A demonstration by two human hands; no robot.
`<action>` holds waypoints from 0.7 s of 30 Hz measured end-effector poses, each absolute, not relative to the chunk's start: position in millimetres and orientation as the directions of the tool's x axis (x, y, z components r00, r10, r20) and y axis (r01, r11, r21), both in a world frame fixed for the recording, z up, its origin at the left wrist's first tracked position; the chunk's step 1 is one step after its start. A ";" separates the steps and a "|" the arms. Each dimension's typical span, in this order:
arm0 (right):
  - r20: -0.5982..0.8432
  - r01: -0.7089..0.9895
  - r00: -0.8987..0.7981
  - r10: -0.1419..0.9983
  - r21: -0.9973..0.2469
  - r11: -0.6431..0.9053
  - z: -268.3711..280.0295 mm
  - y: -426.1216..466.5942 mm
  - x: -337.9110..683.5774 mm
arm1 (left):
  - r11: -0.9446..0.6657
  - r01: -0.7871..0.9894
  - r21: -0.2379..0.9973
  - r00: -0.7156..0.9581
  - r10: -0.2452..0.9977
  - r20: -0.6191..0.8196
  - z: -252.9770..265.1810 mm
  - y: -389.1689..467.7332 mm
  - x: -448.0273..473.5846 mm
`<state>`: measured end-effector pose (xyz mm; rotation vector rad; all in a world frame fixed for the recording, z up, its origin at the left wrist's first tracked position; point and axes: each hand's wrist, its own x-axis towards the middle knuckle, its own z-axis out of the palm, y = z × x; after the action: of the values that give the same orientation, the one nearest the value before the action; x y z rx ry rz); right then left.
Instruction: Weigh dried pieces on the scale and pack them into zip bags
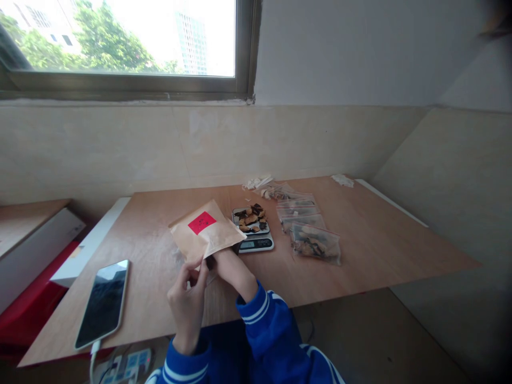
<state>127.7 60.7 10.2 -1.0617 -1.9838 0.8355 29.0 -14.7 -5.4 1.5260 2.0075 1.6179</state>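
A brown paper bag point(190, 242) with a red label point(202, 223) is tilted over the table. My left hand point(190, 288) pinches the near edge of its opening. My right hand point(230, 266) reaches into or under that opening, so its fingers are hidden. Just beyond the right wrist stands a small kitchen scale point(266, 242), and dried brown, dark-edged slices point(251, 217) lie piled on its plate. To the right, a clear zip bag point(316, 244) with similar dried pieces lies nearest, with several more clear bags point(300, 210) behind it.
A phone point(104, 304) with a white charging cable point(94, 352) lies on the left of the wooden table point(380, 234). Crumpled white material point(258, 183) sits near the wall, with another white scrap point(343, 180) at the back right. A power strip point(130, 365) is below the front edge.
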 end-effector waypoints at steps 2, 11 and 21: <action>0.255 0.399 -0.463 0.849 -0.795 0.457 12.7 48.2 140.5 | -0.097 0.592 0.800 -0.476 0.759 0.444 -5.0 -13.5 28.3; 0.349 0.231 -0.249 0.904 -0.885 0.405 18.0 23.9 184.5 | -0.044 0.569 0.821 -0.499 0.775 0.388 10.7 -6.1 24.1; 0.540 0.776 0.031 0.841 -0.543 0.320 -25.7 103.9 265.7 | -0.016 0.533 0.846 -0.524 0.778 0.345 17.5 -2.2 17.9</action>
<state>265.7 103.9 -25.7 -1.4574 -1.7418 0.0973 17.9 -2.2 17.5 1.3886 2.0273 1.5603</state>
